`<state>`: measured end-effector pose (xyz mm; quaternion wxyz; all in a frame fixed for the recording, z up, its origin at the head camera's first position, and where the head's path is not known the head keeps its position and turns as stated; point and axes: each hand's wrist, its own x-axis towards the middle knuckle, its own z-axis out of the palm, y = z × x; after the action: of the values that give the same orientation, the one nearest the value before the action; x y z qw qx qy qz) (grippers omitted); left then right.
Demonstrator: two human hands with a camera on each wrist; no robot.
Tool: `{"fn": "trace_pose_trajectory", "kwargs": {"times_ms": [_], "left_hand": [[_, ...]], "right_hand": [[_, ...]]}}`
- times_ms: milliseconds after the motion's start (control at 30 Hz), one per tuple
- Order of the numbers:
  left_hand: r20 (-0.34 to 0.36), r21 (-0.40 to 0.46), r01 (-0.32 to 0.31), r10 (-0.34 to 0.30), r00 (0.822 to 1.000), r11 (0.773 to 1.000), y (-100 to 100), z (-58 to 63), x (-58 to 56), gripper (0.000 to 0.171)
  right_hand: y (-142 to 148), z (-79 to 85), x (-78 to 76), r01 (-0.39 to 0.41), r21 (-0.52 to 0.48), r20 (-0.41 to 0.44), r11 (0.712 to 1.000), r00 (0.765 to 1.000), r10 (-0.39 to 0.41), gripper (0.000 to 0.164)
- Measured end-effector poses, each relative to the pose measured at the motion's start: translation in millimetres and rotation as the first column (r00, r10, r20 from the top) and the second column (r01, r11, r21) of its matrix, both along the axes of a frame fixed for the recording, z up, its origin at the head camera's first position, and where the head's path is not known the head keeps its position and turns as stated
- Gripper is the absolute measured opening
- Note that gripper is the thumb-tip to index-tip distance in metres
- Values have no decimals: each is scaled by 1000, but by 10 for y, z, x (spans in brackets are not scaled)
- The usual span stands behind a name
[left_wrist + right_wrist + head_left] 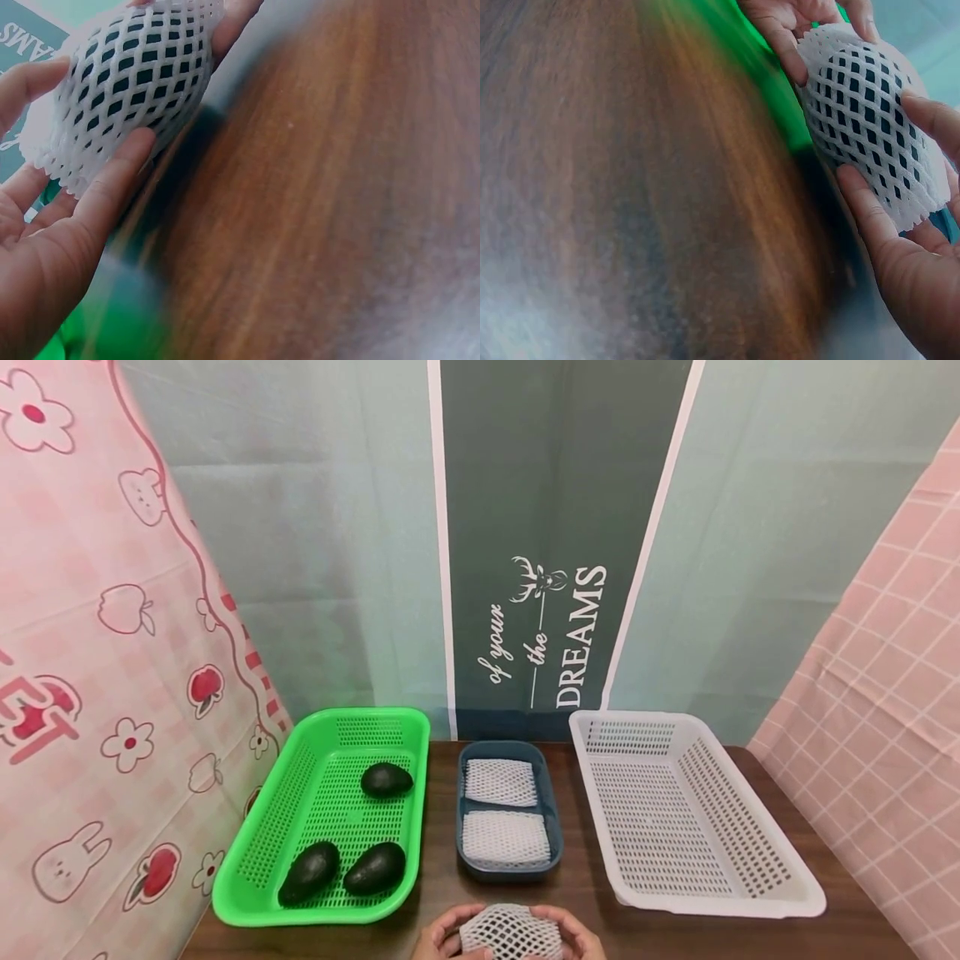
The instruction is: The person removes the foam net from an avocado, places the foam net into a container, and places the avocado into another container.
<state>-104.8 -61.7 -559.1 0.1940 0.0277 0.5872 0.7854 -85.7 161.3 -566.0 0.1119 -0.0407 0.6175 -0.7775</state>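
Note:
At the front edge of the head view, both hands hold a dark avocado wrapped in a white foam net sleeve (510, 932). My left hand (441, 935) grips one end and my right hand (577, 935) the other. Through the stretched mesh the dark skin shows in the left wrist view, where the left thumb and fingers (139, 142) lie along the net. Fingers and thumb of the right hand (907, 247) curl about the other end of the net in the right wrist view. Three bare avocados (386, 780) lie in the green basket (251, 852) on the left.
A blue two-compartment tray (556, 827) in the middle holds folded white foam nets (506, 839). To its right stands a white plastic basket (652, 827) with nothing inside. All rest on a brown wooden table (585, 893), with a curtain behind and patterned cloths at the sides.

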Motion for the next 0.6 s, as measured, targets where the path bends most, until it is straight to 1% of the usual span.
{"fn": "trace_pose_trajectory", "kwargs": {"times_ms": [33,67,100,133,167,200,233,267,300,333,367,467,533,567,600], "left_hand": [[11,2,-5,5,1000,1000,3,-12,-3,55],[-2,11,-1,1,1000,1000,1,-35,-2,54],[-30,24,13,-13,999,1000,-4,-66,0,54],[-81,30,36,-33,996,999,-14,-99,2,53],[-150,24,62,-58,987,998,-27,-133,3,51],[-218,24,90,-82,972,996,-41,-167,7,48],[-287,24,115,-103,952,993,-54,-202,10,46],[-352,14,134,-121,928,991,-66,-233,8,43],[-400,-3,145,-135,906,989,-73,-251,3,41],[-435,-18,149,-142,889,989,-77,-262,0,39],[-441,-15,162,-152,884,987,-79,-270,0,37],[-406,-1,194,-178,896,981,-80,-269,2,39],[-363,-2,201,-188,912,980,-82,-255,8,41],[-314,-6,185,-178,933,983,-81,-240,13,42],[-258,-20,151,-151,954,988,-76,-224,20,43]], "right_hand": [[9,-16,-6,-6,1,3,1000,1000,6,47],[35,-43,-18,-39,-25,1,999,999,40,45],[68,-78,-33,-97,-61,-20,993,995,96,42],[102,-121,-47,-164,-104,-50,981,986,160,40],[140,-164,-60,-235,-151,-77,960,971,226,39],[178,-209,-74,-309,-196,-111,931,950,292,41],[212,-254,-85,-375,-236,-142,896,926,350,44],[241,-281,-93,-433,-277,-165,858,901,402,48],[253,-295,-95,-460,-291,-184,839,887,423,49],[257,-302,-92,-465,-302,-186,832,885,427,49],[261,-303,-90,-461,-307,-176,832,887,427,49],[262,-293,-85,-445,-323,-140,835,895,423,46],[266,-286,-87,-447,-334,-120,830,893,433,45],[268,-282,-90,-452,-334,-113,827,891,441,44],[270,-280,-95,-459,-337,-111,822,886,450,45]]}}
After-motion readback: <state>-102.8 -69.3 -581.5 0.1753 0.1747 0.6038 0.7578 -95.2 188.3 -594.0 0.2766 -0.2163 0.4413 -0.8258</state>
